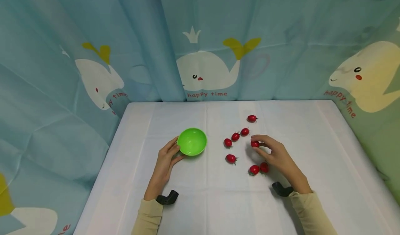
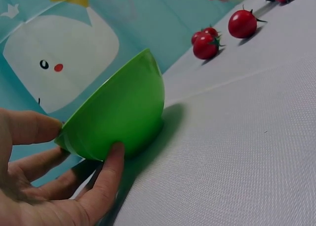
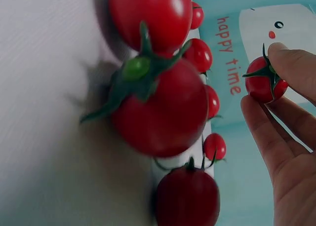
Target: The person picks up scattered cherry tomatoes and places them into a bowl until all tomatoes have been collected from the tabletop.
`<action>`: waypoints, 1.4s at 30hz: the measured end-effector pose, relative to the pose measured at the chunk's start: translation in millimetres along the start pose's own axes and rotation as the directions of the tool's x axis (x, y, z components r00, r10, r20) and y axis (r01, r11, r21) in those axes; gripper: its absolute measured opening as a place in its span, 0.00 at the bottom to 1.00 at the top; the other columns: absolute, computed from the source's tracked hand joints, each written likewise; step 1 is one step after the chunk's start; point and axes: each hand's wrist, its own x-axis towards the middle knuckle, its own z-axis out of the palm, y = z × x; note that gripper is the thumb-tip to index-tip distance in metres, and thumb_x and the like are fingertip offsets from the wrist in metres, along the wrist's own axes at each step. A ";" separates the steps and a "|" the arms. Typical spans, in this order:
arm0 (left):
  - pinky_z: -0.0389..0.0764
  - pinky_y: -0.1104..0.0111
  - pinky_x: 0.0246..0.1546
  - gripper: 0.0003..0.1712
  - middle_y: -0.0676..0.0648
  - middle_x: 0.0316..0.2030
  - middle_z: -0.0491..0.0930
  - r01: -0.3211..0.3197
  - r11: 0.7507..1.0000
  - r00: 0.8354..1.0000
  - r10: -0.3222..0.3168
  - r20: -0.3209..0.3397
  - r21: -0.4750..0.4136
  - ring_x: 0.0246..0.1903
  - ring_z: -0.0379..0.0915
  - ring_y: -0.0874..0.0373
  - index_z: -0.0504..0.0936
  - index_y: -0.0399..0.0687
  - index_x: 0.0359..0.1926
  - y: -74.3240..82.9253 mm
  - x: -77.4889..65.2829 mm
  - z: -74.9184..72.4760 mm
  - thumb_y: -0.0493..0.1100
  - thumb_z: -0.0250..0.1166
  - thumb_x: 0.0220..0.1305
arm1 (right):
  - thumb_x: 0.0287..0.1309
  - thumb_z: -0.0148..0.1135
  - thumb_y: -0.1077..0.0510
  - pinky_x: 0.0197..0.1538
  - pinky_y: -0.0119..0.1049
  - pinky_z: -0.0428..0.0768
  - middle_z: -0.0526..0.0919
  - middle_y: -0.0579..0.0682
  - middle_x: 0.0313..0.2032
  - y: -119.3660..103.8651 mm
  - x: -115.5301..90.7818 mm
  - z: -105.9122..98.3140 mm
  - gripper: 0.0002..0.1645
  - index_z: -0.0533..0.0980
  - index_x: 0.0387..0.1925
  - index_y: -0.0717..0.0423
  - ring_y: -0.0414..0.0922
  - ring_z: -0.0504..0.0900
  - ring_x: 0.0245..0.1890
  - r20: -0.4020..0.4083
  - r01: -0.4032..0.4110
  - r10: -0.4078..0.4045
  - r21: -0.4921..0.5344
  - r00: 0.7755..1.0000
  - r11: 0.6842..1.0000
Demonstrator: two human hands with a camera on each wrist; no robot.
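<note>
My left hand (image 1: 164, 164) holds a small bright green bowl (image 1: 192, 142) by its left side. In the left wrist view the thumb presses low on the bowl's wall (image 2: 123, 107), one fingertip touches the rim, and the other fingers lie partly behind and beneath. The bowl is empty inside. Farther right, my right hand (image 1: 277, 154) pinches a red cherry tomato (image 1: 254, 144) between thumb and fingers. In the right wrist view this held tomato (image 3: 261, 83) shows its green calyx and hangs apart from the others.
Loose cherry tomatoes lie on the white-covered table (image 1: 190, 203): a pair (image 1: 254, 169) just below my right hand, several (image 1: 235, 136) between bowl and hand, and one (image 1: 251, 118) farther back. A blue whale-print curtain (image 1: 209, 16) stands behind the table and along its sides.
</note>
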 end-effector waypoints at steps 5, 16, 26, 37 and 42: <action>0.83 0.61 0.57 0.27 0.45 0.69 0.66 0.000 1.000 1.000 0.000 0.001 0.005 0.69 0.65 0.50 0.65 0.49 0.72 0.9 0.0 -1.4 0.39 0.54 0.74 | 0.54 0.72 0.64 0.57 0.14 0.75 0.81 0.43 0.55 -7.2 8.6 5.7 0.26 0.77 0.56 0.51 0.38 0.79 0.53 0.017 0.016 -0.017 0.038 1.000 0.999; 0.83 0.62 0.58 0.27 0.45 0.69 0.66 -0.001 1.000 1.000 0.001 0.008 0.014 0.69 0.64 0.50 0.65 0.51 0.71 -3.3 -0.3 1.3 0.41 0.54 0.74 | 0.53 0.71 0.69 0.59 0.18 0.78 0.82 0.47 0.51 -22.9 23.1 26.6 0.26 0.77 0.54 0.55 0.37 0.79 0.53 0.014 0.191 -0.197 0.175 0.980 0.966; 0.83 0.62 0.58 0.26 0.46 0.69 0.67 -0.010 1.000 1.000 0.010 -0.008 0.024 0.69 0.65 0.50 0.66 0.52 0.71 -5.4 -0.4 0.3 0.42 0.56 0.74 | 0.55 0.70 0.66 0.57 0.33 0.85 0.82 0.46 0.52 -35.8 33.2 43.2 0.23 0.78 0.53 0.54 0.39 0.80 0.53 0.067 0.158 -0.176 0.222 0.982 0.962; 0.83 0.63 0.58 0.27 0.47 0.69 0.67 -0.007 0.999 1.000 0.007 -0.003 0.033 0.68 0.65 0.50 0.66 0.53 0.71 -5.5 -1.3 -0.7 0.42 0.55 0.74 | 0.54 0.70 0.67 0.55 0.41 0.86 0.82 0.47 0.51 -50.5 45.2 56.3 0.23 0.78 0.53 0.56 0.40 0.82 0.46 0.034 0.151 -0.164 0.235 0.986 0.960; 0.83 0.65 0.57 0.26 0.48 0.69 0.67 0.000 1.000 1.000 0.000 -0.008 0.023 0.69 0.65 0.53 0.66 0.54 0.71 -4.9 -1.1 -0.8 0.43 0.56 0.74 | 0.56 0.70 0.64 0.54 0.43 0.87 0.83 0.45 0.51 -59.0 53.1 61.9 0.22 0.78 0.53 0.51 0.40 0.82 0.47 0.036 0.147 -0.162 0.266 0.986 0.953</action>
